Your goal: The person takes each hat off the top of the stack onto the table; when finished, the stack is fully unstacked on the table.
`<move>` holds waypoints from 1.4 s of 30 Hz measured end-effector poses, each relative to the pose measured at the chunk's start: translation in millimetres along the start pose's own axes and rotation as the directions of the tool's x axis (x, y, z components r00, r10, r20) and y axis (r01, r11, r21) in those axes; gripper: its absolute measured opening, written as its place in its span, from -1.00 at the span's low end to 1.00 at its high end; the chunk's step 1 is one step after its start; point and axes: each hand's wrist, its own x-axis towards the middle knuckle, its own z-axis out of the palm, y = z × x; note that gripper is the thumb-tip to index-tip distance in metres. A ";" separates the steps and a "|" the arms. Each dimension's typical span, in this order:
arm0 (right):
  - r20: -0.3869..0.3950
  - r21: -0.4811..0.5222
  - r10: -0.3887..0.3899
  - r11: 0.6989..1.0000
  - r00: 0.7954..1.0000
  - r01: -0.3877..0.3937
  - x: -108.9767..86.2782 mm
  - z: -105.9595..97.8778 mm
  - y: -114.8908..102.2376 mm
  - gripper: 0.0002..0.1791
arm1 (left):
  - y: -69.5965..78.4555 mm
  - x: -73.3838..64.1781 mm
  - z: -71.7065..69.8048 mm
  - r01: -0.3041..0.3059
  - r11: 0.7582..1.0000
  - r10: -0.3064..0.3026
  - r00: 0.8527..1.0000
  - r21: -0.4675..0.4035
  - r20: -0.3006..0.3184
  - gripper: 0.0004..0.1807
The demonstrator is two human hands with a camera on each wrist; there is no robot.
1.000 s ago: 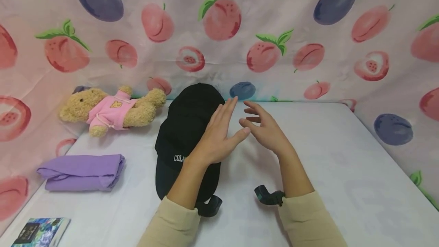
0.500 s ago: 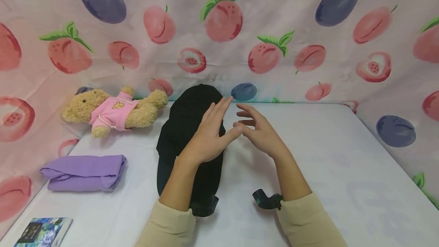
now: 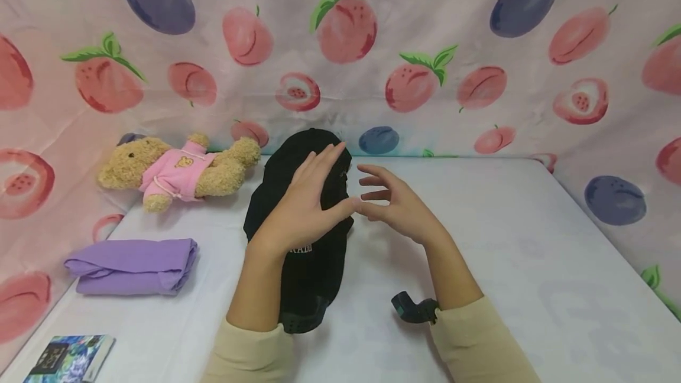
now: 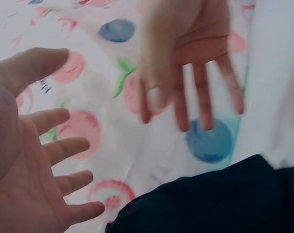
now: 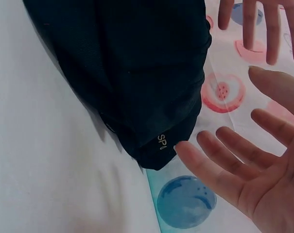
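A black baseball cap [image 3: 319, 270] with white lettering lies lengthwise on the white table, its brim toward the near side. Over the cap hangs my left hand [image 3: 303, 203], fingers straight and spread, hiding part of the crown and lettering. My right hand [image 3: 399, 203] hovers just right of the cap, its fingers loosely bent with nothing between them. In the head view the two thumbs overlap at their tips. The left wrist view has the left palm [image 4: 25, 165] facing the right hand [image 4: 195, 53], and dark cap fabric [image 4: 210, 204] below them.
A teddy bear [image 3: 175, 170] in a pink top lies at the back left. Nearer on the left are a folded purple cloth [image 3: 133, 268] and a small book [image 3: 69, 359] with a colourful cover. Fruit-print fabric [image 3: 436, 16] hangs behind the table [image 3: 505, 265].
My left hand has moved left, farther over the cap. The right hand has shifted slightly left, and the thumbs have come to overlap. The cap lies where it was.
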 end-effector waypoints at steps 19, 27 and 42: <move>0.153 -0.038 0.032 0.999 0.988 -0.027 4.7 10.5 5.9 -0.20 | -27.5 -14.6 -37.3 0.072 0.997 -0.072 0.997 0.040 0.005 -0.07; 0.212 -0.027 0.044 0.999 0.976 -0.040 5.1 15.4 9.3 -0.26 | -39.9 -24.6 -50.5 0.158 0.986 -0.158 0.987 0.056 -0.007 -0.11; 0.267 0.027 0.118 0.991 0.957 -0.130 5.9 22.4 15.9 -0.44 | -63.5 -42.4 -69.9 0.352 0.934 -0.357 0.926 0.059 0.121 0.05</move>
